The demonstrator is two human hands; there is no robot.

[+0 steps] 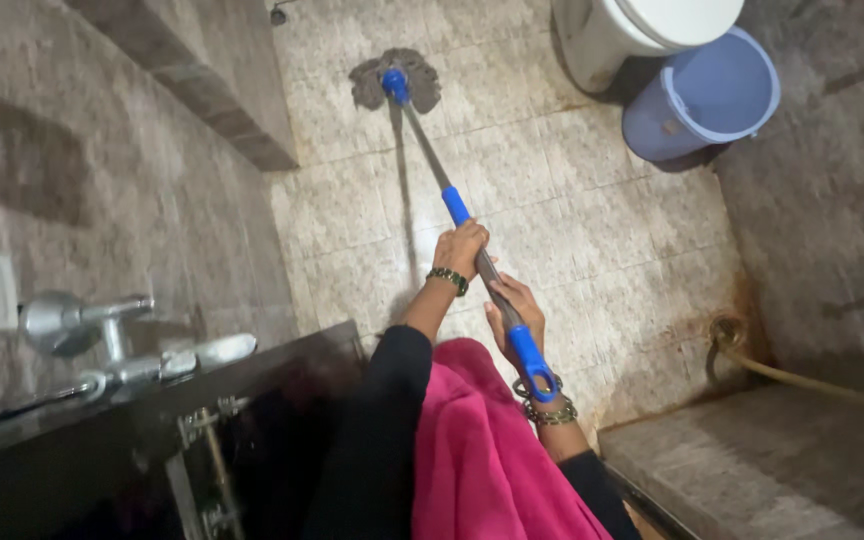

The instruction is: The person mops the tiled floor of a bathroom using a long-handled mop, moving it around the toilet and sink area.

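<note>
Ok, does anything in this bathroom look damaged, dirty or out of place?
Yes. Brown rust-like stains mark the floor tiles along the right wall, around the hose lying there. The bucket by the toilet looks tipped. Both hands, left hand and right hand, grip the mop normally.

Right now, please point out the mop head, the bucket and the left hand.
mop head (395,80), head view, on the grey strands beside the blue socket
bucket (704,97), head view, on its inner wall
left hand (460,248), head view, on its back
</note>
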